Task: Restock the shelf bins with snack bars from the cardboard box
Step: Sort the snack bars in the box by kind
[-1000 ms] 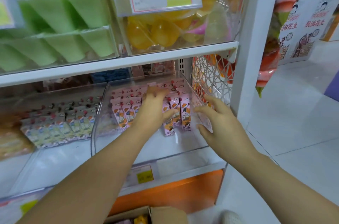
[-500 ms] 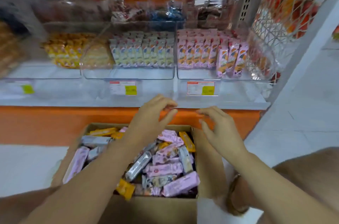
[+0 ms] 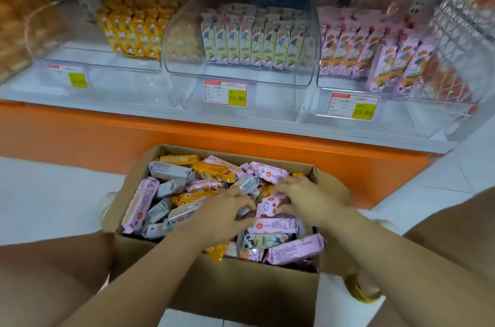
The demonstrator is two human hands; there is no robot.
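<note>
An open cardboard box (image 3: 214, 286) stands on the floor between my knees, full of loose pink, orange and grey snack bars (image 3: 166, 192). Both my hands are down inside it. My left hand (image 3: 222, 215) lies on the heap with its fingers curled; whether it holds a bar is hidden. My right hand (image 3: 310, 199) reaches left, with a pink bar (image 3: 267, 207) between its fingers and thumb. On the shelf above stand three clear bins: orange bars (image 3: 134, 29) on the left, pale green bars (image 3: 254, 42) in the middle, pink bars (image 3: 361, 50) on the right.
The bins sit on a white shelf (image 3: 150, 109) over an orange base panel (image 3: 80, 136). Price tags (image 3: 225, 93) hang on the bin fronts. A white mesh panel (image 3: 460, 32) closes the shelf's right end. White floor tiles (image 3: 40, 192) lie on both sides of the box.
My hands left the pink-bar bin on the shelf, came down over the box and now lie among the bars. My view dropped from the shelf to the box.
</note>
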